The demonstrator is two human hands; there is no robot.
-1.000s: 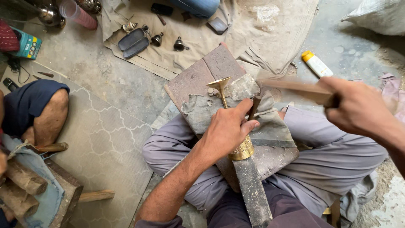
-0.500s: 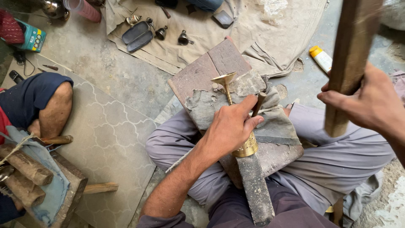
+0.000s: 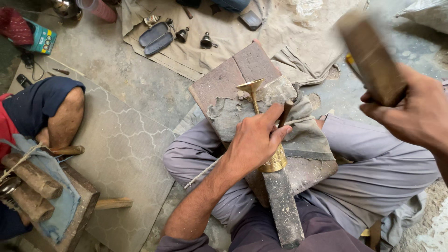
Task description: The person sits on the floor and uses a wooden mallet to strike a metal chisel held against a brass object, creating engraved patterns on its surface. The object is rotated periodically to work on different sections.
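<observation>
Gripping a brass trumpet-shaped piece [image 3: 261,126], the left hand [image 3: 254,142] wraps its fingers [image 3: 275,116] closed around the slender stem, with the flared mouth pointing away toward the far edge of a flat stone slab [image 3: 224,81] that rests across the person's lap. A grey rag [image 3: 308,130] lies bunched under and beside the brass piece, and a dusty grey bar [image 3: 282,205] extends from the ribbed brass collar back toward the body. The right hand [image 3: 415,114] is raised at the right, fingers closed on a blurred wooden mallet [image 3: 371,58], well apart from the brass. On the floor beyond the slab, a cloth [image 3: 242,32] carries small dark bells [image 3: 205,41]. Another person's knee [image 3: 65,112] shows at the left.
</observation>
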